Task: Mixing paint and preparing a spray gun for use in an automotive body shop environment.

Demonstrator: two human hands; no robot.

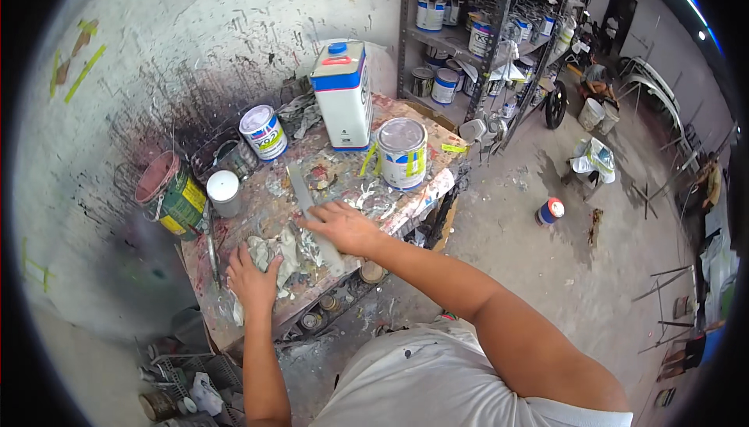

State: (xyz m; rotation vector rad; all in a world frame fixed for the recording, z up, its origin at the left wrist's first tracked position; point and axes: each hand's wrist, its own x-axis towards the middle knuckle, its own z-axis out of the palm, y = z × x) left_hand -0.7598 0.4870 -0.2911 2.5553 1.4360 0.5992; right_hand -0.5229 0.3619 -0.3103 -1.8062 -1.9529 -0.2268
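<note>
On a paint-spattered worktable (234, 318), my left hand (253, 280) is open, fingers spread, touching the left side of a crumpled, pale grey-green rag (282, 254). My right hand (343, 228) lies across a long, flat grey strip like a ruler (299, 187), fingers stretched out past its left edge; the strip's middle is hidden under it. Beyond my hands stand a white-and-blue rectangular solvent can (339, 107) with a blue cap and a round, paint-smeared tin (402, 158). A white-lidded jar (224, 193) is to the left of the strip.
A green-and-yellow bucket (175, 201) and another paint tin (264, 132) line the table's wall side. Shelves of tins (460, 41) stand beyond its far right corner. On the floor at right are a small red-and-blue can (550, 210) and a covered stand (593, 160). Baskets (199, 380) sit lower left.
</note>
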